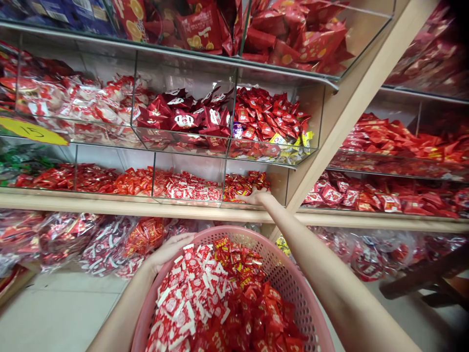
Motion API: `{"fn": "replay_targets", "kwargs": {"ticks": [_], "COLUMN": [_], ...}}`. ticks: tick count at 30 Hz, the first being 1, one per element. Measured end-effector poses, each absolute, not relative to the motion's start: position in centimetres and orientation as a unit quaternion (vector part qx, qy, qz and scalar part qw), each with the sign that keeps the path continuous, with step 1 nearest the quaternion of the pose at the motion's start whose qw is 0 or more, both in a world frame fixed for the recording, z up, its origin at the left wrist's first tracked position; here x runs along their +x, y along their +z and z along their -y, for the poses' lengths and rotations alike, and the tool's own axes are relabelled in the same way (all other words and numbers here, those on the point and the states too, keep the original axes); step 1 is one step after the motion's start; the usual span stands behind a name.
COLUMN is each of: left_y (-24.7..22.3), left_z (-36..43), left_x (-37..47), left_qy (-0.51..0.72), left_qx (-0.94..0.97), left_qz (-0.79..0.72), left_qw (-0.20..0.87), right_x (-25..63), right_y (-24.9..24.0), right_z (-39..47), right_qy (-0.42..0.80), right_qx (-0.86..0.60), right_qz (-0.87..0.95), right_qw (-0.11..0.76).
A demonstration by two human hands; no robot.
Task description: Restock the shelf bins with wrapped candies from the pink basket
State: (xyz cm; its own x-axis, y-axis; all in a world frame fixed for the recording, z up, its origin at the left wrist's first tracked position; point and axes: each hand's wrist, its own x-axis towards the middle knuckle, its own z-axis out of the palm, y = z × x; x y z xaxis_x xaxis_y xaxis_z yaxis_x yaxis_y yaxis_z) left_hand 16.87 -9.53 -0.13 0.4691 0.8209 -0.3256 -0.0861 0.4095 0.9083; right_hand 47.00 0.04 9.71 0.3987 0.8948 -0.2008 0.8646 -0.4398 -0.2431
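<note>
A pink perforated plastic basket (309, 298) is in front of me, with red-and-white wrapped candies (190, 293), red-and-yellow ones (240, 259) and plain red ones (256, 318) in separate heaps. My left hand (170, 252) grips its far left rim, fingers partly hidden behind the edge. Over the basket my right arm reaches to the lowest shelf. There my right hand (255, 196) lies in a clear bin, fingers stretched out on small red-and-yellow candies (246, 182). Whether any candy is under the palm is hidden.
Clear-walled bins of wrapped sweets (183, 117) rise in tiers on a wooden shelf unit (351, 105). A yellow price tag (32, 131) hangs at left. Bagged candies (106, 244) sit beneath the bottom board. At lower right stands a dark wooden stool leg (421, 274) on the tiled floor (69, 308).
</note>
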Motion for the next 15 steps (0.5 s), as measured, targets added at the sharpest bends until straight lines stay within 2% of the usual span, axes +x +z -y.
{"fn": "replay_targets", "kwargs": {"ticks": [9,15], "left_y": [-0.4,-0.4], "left_z": [9.3,9.1], "left_x": [17.1,17.0], "left_qy": [0.304,0.306], "left_qx": [0.446,0.435], "left_qz": [-0.415,-0.430], "left_qw": [0.732,0.729], "right_x": [47.6,49.3], "right_y": [9.5,8.4], "right_z": [0.8,-0.2], "right_qy": [0.101,0.118], "right_qx": [-0.803,-0.766], "right_qz": [0.553,0.543], "right_qw": [0.195,0.323]}}
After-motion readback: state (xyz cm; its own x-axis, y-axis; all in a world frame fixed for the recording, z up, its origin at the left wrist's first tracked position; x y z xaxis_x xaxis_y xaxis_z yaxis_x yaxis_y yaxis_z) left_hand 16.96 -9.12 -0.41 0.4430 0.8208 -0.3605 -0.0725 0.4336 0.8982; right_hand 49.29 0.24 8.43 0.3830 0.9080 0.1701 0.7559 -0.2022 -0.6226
